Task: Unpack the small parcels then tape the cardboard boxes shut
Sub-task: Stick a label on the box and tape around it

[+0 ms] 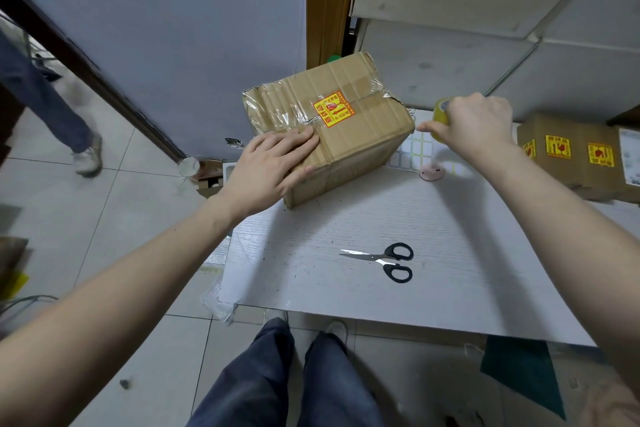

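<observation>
A closed cardboard box (349, 135) with a red-and-yellow fragile sticker and clear tape over its top stands at the far left of the white table (450, 270). My left hand (273, 166) lies flat on the box's near left corner, fingers straight on top and thumb against the front face. To the right of the box, my right hand (474, 125) grips a yellowish roll of tape (440, 111), mostly hidden behind the fingers. Whether a strip of tape runs from the roll to the box cannot be seen.
Black-handled scissors (384, 260) lie open in the middle of the table. A sheet of white labels (415, 149) and a small pink disc (431, 173) sit behind the box. More stickered boxes (568, 156) stand at right. Another person's legs (59, 114) are on the tiled floor at left.
</observation>
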Demonstrator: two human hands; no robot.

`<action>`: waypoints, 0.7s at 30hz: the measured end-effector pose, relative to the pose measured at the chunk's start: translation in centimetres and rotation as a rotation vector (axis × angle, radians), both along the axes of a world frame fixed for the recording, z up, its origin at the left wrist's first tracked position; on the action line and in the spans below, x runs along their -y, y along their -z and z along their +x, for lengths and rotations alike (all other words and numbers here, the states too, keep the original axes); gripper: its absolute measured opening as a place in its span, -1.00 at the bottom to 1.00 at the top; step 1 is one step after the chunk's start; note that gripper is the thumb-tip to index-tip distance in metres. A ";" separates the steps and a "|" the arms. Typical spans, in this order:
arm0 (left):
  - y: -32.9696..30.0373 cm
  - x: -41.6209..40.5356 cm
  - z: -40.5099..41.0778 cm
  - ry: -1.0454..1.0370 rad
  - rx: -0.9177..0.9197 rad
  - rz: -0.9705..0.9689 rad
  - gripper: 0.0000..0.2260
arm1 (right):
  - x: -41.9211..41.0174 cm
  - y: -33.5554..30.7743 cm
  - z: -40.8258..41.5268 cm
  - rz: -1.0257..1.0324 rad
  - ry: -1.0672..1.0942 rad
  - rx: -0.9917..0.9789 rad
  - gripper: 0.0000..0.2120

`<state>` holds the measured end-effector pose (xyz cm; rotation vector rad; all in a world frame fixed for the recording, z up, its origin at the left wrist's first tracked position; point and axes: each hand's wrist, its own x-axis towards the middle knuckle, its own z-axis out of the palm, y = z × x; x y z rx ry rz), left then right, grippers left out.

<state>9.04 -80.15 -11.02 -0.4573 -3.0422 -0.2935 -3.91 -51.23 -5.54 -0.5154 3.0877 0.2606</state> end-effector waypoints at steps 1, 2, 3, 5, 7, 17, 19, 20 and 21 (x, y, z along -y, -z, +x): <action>0.0 0.0 0.0 -0.002 0.000 0.004 -0.50 | 0.0 0.0 -0.2 0.004 -0.002 0.003 -0.53; 0.1 -0.1 0.0 -0.006 0.000 0.009 -0.51 | 0.1 0.1 -0.3 0.009 -0.005 0.005 -0.53; 0.1 -0.1 0.0 -0.012 0.003 0.016 -0.52 | 0.0 0.1 -0.5 0.013 -0.008 0.008 -0.53; 0.1 -0.1 -0.1 -0.024 0.011 0.034 -0.53 | 0.0 0.2 -0.7 0.019 -0.013 0.017 -0.54; 0.2 -0.1 -0.2 -0.030 0.005 0.049 -0.55 | 0.0 0.2 -0.9 0.022 -0.010 0.030 -0.53; -0.5 -1.4 -0.6 -0.100 -0.087 0.066 -0.53 | 0.1 0.3 -0.8 -0.006 0.009 0.044 -0.43; -0.6 -1.5 -0.7 -0.032 -0.100 0.028 -0.54 | 0.1 0.4 -0.8 -0.013 0.012 0.049 -0.43; -0.6 -1.7 -0.7 0.012 -0.111 -0.002 -0.55 | 0.1 0.4 -0.8 -0.011 0.012 0.052 -0.45; -0.5 -1.8 -0.5 0.043 -0.122 -0.024 -0.57 | 0.0 0.5 -0.7 -0.009 0.012 0.056 -0.47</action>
